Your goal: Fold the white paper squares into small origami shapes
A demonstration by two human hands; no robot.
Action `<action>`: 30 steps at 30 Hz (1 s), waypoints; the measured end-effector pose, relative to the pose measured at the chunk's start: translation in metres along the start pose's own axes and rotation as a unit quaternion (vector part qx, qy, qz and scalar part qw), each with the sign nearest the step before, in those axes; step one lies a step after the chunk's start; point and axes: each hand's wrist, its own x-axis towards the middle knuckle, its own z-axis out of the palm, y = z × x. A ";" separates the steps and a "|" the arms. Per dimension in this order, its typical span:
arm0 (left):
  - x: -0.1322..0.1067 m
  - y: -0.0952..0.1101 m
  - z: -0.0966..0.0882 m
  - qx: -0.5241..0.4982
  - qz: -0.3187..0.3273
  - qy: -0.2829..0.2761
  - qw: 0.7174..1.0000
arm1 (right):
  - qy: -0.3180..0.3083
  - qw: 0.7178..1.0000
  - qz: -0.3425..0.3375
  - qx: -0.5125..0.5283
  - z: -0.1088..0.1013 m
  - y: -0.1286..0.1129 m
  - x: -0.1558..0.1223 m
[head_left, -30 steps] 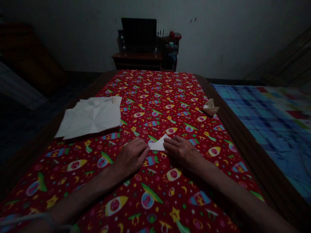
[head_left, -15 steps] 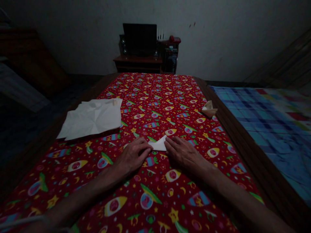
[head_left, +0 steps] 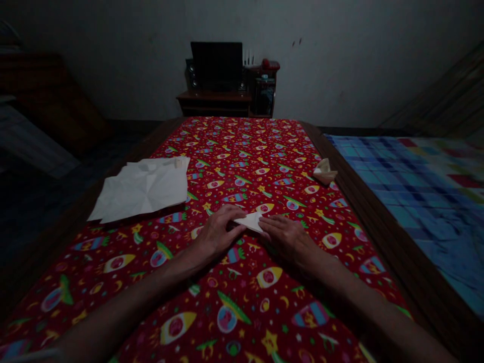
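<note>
A small piece of folded white paper (head_left: 251, 221) lies between my hands, over the red patterned cloth (head_left: 227, 287). My left hand (head_left: 222, 227) grips its left corner between thumb and fingers. On the other side, my right hand (head_left: 287, 237) has its fingers closed together on the right end of the paper. Both hands partly cover the paper, so its full shape is hidden.
To the left lies a stack of creased white sheets (head_left: 139, 189). A folded paper piece (head_left: 325, 172) stands near the cloth's right edge. Beyond the far end are a dark monitor (head_left: 217, 65) and a wooden desk (head_left: 214, 103). Blue checked bedding (head_left: 381, 176) is at the right.
My left hand has moved slightly right and up, closer to my right hand. The folded paper now shows as a tilted, triangular shape, raised a little, instead of a flat strip.
</note>
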 end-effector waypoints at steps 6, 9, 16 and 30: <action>0.008 0.005 0.017 -0.182 -0.110 0.063 0.975 | -0.024 0.998 0.023 -0.058 0.000 -0.002 -0.002; 0.005 0.005 0.030 -0.333 -0.180 0.073 0.922 | -0.024 0.991 0.052 -0.122 0.002 -0.009 0.003; 0.002 0.018 0.035 -0.179 -0.157 0.021 0.971 | 0.055 0.990 0.031 -0.129 0.003 -0.024 0.009; -0.004 0.025 0.029 -0.044 -0.068 0.021 0.996 | -0.050 0.964 0.172 -0.198 -0.002 -0.034 0.020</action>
